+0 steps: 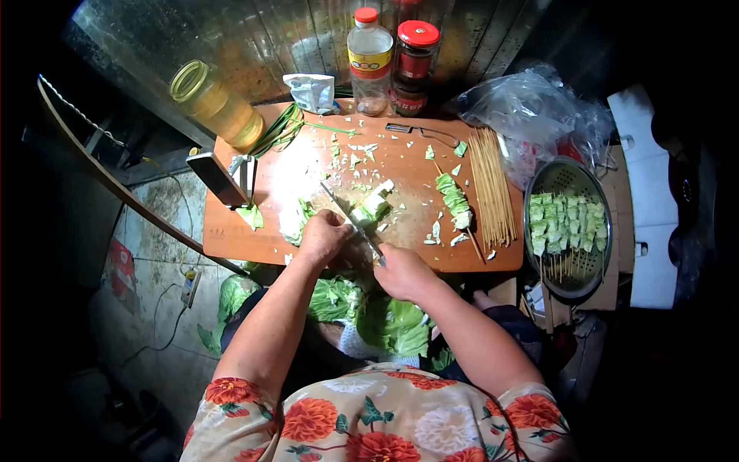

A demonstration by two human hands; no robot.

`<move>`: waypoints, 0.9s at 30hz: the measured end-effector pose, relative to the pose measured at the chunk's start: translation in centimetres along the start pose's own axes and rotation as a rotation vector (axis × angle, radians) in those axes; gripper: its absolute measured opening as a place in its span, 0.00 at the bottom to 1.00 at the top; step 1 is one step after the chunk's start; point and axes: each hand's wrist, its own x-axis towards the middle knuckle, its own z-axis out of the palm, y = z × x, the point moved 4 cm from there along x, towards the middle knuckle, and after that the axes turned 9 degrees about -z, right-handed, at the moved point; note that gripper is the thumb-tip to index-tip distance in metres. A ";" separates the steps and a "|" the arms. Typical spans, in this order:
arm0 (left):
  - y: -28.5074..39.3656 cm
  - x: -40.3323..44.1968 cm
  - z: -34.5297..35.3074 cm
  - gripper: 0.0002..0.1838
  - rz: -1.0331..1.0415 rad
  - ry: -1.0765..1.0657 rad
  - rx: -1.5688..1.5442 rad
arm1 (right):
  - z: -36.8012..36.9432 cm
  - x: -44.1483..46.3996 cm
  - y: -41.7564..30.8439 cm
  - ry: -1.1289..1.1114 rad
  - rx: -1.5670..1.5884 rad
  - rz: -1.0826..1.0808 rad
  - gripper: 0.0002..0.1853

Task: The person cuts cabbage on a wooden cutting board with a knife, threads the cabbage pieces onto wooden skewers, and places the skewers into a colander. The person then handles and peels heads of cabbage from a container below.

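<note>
A knife slants across the front of the wooden board, its handle in my right hand. My left hand is beside the blade with its fingers bent together; what they hold, if anything, is hidden. Cut cabbage lies just beyond the blade, and more cabbage sits to the left of my left hand. Farther right on the board rests a skewer threaded with cabbage, beside a row of bare wooden skewers.
A metal colander with cabbage skewers stands at the right. A phone leans at the left, near a jar. Behind are a bottle, red-lidded jars and a peeler. Cabbage leaves lie below the board.
</note>
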 end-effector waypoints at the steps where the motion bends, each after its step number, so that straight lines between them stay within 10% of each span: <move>1: 0.4 -0.6 -0.1 0.24 0.031 0.049 -0.007 | 0.2 0.0 0.1 0.029 -0.001 -0.013 0.21; 12: 2.5 -3.4 -0.9 0.29 0.104 0.108 0.429 | -2.1 -3.7 -2.2 0.137 0.205 -0.037 0.24; 17: 4.4 -4.7 -2.3 0.21 0.137 0.144 0.341 | -2.6 -4.0 0.5 0.629 -0.091 -0.167 0.30; 27: 8.4 -8.8 -0.6 0.05 0.190 -0.270 -0.657 | -0.6 -3.4 4.8 0.548 -0.197 0.158 0.32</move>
